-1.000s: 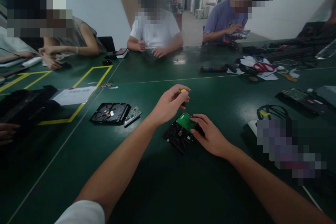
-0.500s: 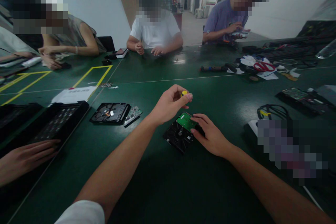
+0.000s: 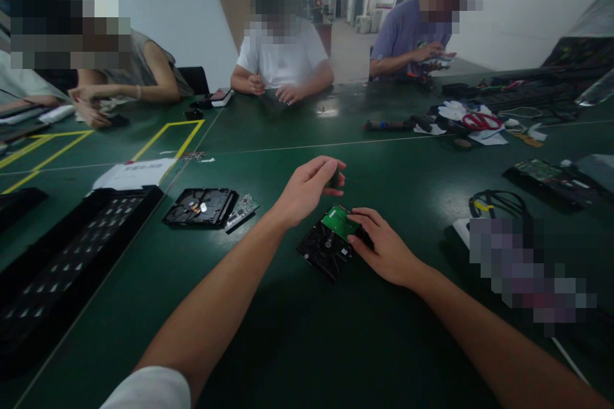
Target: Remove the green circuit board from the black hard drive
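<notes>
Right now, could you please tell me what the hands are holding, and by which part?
The left hand pinches a small dark object; which part is unclear. The right hand touches the drive at its green board, perhaps gripping it.

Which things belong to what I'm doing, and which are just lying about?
Likely in use:
hard drive touched by right hand
dark object in left hand, mostly hidden

Probably lying about:
second drive beside loose circuit board
black tray
black cable

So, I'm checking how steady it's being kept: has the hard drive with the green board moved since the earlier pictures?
No: the hard drive shows no visible shift in any direction against the yellow tape.
</notes>
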`<action>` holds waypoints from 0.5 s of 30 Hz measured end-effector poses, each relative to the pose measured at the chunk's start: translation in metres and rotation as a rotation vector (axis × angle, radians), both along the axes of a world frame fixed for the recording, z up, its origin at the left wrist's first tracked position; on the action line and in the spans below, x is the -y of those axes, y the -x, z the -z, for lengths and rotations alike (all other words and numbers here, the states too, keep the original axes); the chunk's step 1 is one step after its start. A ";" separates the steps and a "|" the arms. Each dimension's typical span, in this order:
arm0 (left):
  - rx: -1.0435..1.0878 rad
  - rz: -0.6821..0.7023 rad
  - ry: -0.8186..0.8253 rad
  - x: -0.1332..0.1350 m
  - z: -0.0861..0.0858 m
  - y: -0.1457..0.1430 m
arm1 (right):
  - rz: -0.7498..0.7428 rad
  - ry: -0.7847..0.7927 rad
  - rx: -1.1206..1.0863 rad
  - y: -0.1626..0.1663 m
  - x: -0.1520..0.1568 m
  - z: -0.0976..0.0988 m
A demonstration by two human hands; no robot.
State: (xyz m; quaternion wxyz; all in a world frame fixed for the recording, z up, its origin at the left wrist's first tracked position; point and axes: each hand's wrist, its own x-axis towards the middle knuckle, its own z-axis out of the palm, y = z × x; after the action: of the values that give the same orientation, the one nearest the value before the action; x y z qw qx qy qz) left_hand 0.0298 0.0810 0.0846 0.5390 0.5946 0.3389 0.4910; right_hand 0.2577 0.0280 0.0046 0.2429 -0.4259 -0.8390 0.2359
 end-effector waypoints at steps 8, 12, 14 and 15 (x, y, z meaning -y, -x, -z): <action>0.011 -0.054 -0.047 -0.001 0.002 -0.001 | -0.012 -0.019 -0.023 0.001 -0.001 0.000; 0.013 -0.044 -0.049 0.000 0.002 -0.001 | -0.011 -0.022 -0.024 0.001 -0.001 0.001; 0.018 -0.035 -0.045 0.000 0.003 -0.002 | -0.006 -0.018 -0.017 0.000 0.000 0.002; 0.021 -0.031 -0.044 -0.001 0.004 -0.002 | -0.006 -0.016 -0.013 0.000 0.000 0.002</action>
State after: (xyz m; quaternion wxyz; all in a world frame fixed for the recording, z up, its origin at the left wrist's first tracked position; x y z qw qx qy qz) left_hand 0.0315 0.0817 0.0807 0.5216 0.5958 0.3316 0.5129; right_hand 0.2577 0.0283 0.0022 0.2507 -0.4199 -0.8406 0.2328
